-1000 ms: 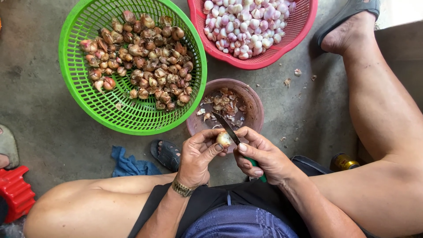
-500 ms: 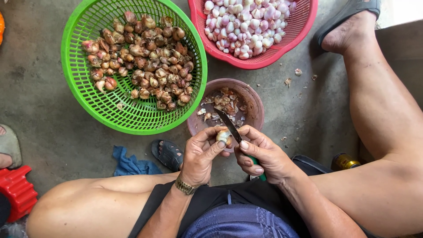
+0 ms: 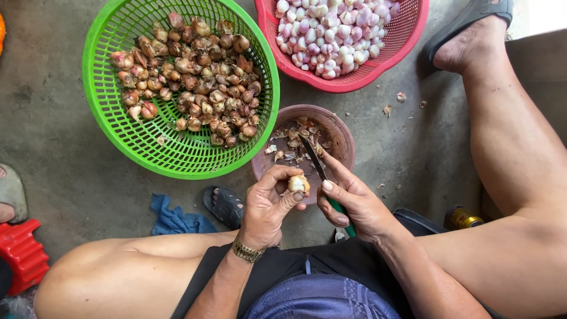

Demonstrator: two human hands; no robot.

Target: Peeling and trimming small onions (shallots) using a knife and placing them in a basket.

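Since half a second ago the knife [image 3: 316, 162] has lifted off the shallot [image 3: 298, 184], its blade now pointing away over the brown bowl [image 3: 342, 133]. The left hand [image 3: 269, 204] pinches the shallot between thumb and fingers. The right hand [image 3: 354, 204], just beside it, is closed around the knife's green handle.

floor [image 3: 53, 136]: bare grey concrete, stained, scattered with papery skin flakes | light: even daylight, brighter at top right | furniture: red plastic stool [image 3: 20, 254] at left edge
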